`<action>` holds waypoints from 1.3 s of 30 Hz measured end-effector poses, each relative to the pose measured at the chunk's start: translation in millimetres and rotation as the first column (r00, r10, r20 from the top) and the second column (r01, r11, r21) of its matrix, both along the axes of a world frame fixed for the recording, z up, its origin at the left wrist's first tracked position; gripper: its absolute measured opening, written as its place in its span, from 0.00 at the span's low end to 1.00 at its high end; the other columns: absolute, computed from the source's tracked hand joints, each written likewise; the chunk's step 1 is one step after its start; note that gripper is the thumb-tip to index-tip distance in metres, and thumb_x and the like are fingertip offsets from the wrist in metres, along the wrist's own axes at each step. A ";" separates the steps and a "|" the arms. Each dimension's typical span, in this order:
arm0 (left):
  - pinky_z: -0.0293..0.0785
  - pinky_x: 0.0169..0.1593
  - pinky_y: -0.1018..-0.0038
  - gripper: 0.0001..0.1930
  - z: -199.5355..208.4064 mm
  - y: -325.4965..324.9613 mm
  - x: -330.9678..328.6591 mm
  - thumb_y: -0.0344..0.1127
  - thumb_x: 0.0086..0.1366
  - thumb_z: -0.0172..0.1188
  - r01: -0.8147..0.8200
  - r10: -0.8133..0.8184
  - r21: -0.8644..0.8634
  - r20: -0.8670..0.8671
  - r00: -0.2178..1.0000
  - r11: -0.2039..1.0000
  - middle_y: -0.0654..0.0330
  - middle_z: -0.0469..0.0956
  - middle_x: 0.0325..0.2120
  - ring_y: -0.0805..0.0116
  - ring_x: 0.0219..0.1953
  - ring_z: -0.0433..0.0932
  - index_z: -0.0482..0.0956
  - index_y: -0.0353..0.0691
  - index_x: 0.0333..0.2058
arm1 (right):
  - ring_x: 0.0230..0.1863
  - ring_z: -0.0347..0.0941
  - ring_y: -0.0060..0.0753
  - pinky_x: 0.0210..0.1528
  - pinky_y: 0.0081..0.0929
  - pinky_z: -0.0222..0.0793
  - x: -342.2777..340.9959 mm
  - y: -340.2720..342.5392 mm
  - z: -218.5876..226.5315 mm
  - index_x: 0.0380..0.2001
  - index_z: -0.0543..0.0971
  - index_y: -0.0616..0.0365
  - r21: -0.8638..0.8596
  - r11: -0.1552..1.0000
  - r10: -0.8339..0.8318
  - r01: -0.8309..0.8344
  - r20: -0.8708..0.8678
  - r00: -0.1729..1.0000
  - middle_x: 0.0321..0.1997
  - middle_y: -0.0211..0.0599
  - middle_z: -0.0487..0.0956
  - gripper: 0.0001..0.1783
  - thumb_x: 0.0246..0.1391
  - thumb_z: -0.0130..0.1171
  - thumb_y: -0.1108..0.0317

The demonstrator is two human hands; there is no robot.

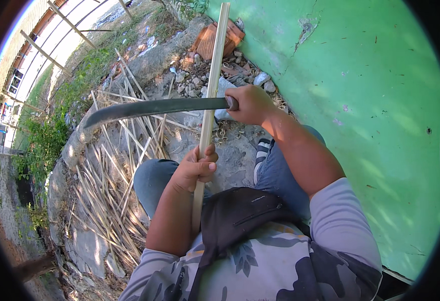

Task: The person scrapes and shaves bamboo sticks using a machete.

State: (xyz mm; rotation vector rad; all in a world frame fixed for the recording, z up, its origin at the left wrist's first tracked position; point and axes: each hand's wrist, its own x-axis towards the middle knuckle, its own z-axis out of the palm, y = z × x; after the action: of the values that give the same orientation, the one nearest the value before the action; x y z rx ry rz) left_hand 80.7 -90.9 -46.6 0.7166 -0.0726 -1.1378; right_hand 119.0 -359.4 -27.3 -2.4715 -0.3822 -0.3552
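My left hand (196,169) is closed round the lower part of a long, pale bamboo strip (214,83), which stands nearly upright in front of me, its lower end by my body. In my right hand (252,104) is the handle of a machete (155,108). Its long dark blade points left and crosses the strip above my left hand. Whether the edge bites into the strip cannot be made out. Much of the handle is hidden in my fist.
Many thin split strips (112,200) lie scattered on the ground to the left. A green wall (360,100) rises close on the right. Rubble (197,83) and orange roof tiles (215,40) lie ahead. My bent knees (155,180) flank the strip.
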 end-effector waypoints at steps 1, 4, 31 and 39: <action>0.49 0.22 0.83 0.21 -0.7 -0.4 0.0 0.21 0.55 0.65 0.005 -0.005 -0.010 -0.004 1.000 1.000 0.77 0.59 0.24 0.87 0.20 0.55 0.64 0.52 0.38 | 0.26 0.76 0.55 0.28 0.45 0.68 -3.1 2.0 1.0 0.26 0.77 0.56 0.001 1.000 0.001 -0.001 -0.003 1.000 0.22 0.47 0.76 0.08 0.42 0.65 0.67; 0.49 0.22 0.83 0.22 2.5 -3.8 0.3 0.20 0.54 0.65 0.015 -0.015 -0.022 0.002 1.000 1.000 0.77 0.59 0.24 0.87 0.20 0.56 0.64 0.52 0.38 | 0.27 0.76 0.55 0.29 0.45 0.69 -3.2 3.1 1.5 0.27 0.77 0.56 -0.063 0.998 0.037 -0.031 0.095 0.995 0.22 0.46 0.76 0.09 0.41 0.65 0.66; 0.50 0.21 0.84 0.22 -4.8 0.3 -0.9 0.20 0.54 0.65 0.027 -0.044 -0.176 -0.090 0.995 0.984 0.76 0.59 0.24 0.87 0.20 0.57 0.63 0.51 0.39 | 0.27 0.76 0.56 0.31 0.46 0.71 0.7 0.3 6.0 0.24 0.77 0.54 0.137 0.988 -0.065 0.070 -0.045 0.997 0.21 0.44 0.77 0.07 0.42 0.63 0.65; 0.49 0.20 0.84 0.22 1.6 -4.0 -5.7 0.21 0.55 0.66 0.023 -0.028 -0.104 -0.042 0.999 0.994 0.74 0.59 0.24 0.86 0.19 0.56 0.63 0.50 0.39 | 0.27 0.76 0.57 0.30 0.46 0.70 14.8 -14.1 -0.7 0.26 0.77 0.57 0.118 0.983 -0.144 0.137 0.052 0.988 0.21 0.45 0.76 0.10 0.38 0.65 0.68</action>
State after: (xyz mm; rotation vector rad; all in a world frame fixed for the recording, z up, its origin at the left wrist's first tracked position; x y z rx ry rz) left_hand 75.0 -95.0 -45.0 0.6002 -0.1031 -1.1653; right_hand 133.9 -373.4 -28.0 -2.3855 -0.2058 -0.4971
